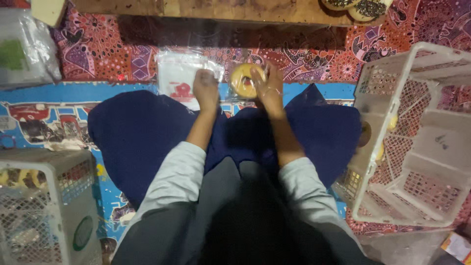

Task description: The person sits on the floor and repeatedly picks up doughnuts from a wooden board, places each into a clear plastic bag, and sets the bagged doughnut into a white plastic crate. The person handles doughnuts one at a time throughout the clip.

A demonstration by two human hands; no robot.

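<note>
View from above of a person sitting cross-legged on a patterned floor mat, dark blue cloth over the knees, grey sleeves reaching forward. The right hand is closed around the edge of a ring-shaped golden doughnut, which appears to sit inside a clear plastic bag; the doughnut rests just past the knees, near the centre of the scene. The left hand is curled into a loose fist, pressing on or pinching the near edge of a stack of clear plastic bags with a red mark, just left of the doughnut. Whether it grips a bag cannot be told.

By the look of things, the bagging is part-way through: to the right, a white lattice crate lies tilted with a few yellowish rounds visible through its near wall and most of its compartments bare; at the near left another white lattice crate holds wrapped pale rounds. More doughnuts with dark topping sit at the far right on a low wooden table.

Room is tight. The table edge runs just beyond the hands, the crates stand close on either side, and a crumpled plastic bag lies far left. The open patch is the strip of mat between knees and table.
</note>
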